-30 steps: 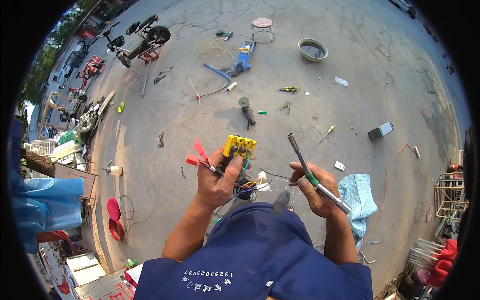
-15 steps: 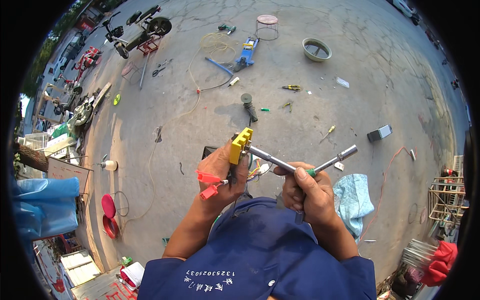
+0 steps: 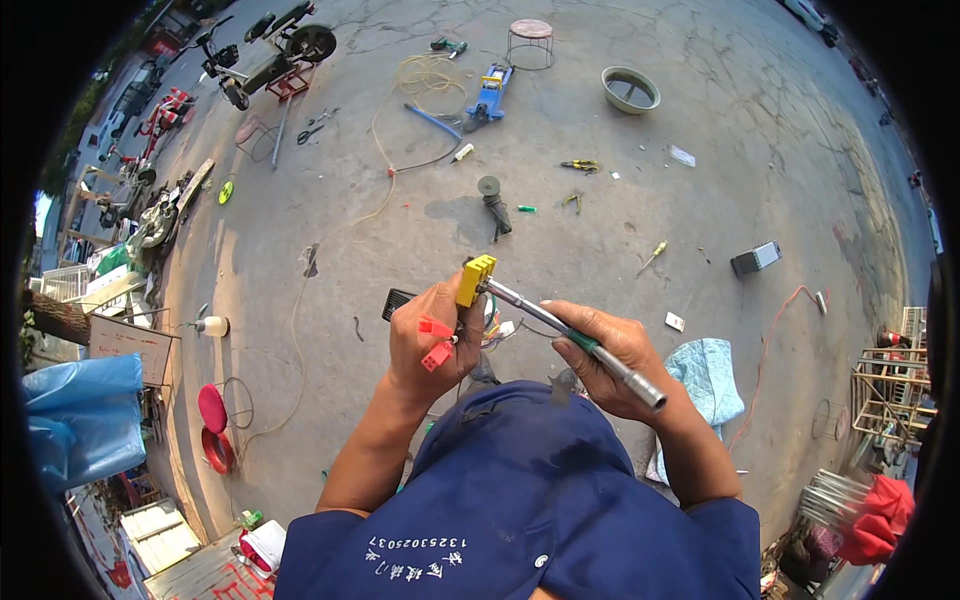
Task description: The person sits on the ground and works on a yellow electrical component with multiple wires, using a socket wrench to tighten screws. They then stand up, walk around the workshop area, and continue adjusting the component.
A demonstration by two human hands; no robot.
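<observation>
My left hand [image 3: 415, 345] is closed around a yellow slotted block [image 3: 475, 281], held upright in front of my body. Two red plug connectors [image 3: 436, 356] hang beside its fingers. My right hand [image 3: 628, 352] grips a long metal socket wrench [image 3: 518, 302] with a green collar. The wrench's far tip meets the right side of the yellow block, and its handle slants down to the right. Below the hands, coloured wires with a white plug [image 3: 505, 329] show in part. A black finned box [image 3: 398, 304] is mostly hidden behind my left hand.
On the concrete lie a screwdriver [image 3: 652, 257], pliers [image 3: 572, 203], a blue floor jack [image 3: 489, 95] and a grey box [image 3: 755, 259]. A light blue cloth [image 3: 706, 385] is near my right elbow. Farther off stand a metal basin [image 3: 630, 91], a stool [image 3: 530, 40] and a scooter [image 3: 270, 65].
The wrench's handle has swung from pointing up-right to down-right, in line with its shaft. My right hand has turned and changed its grip. My left hand still holds the yellow block.
</observation>
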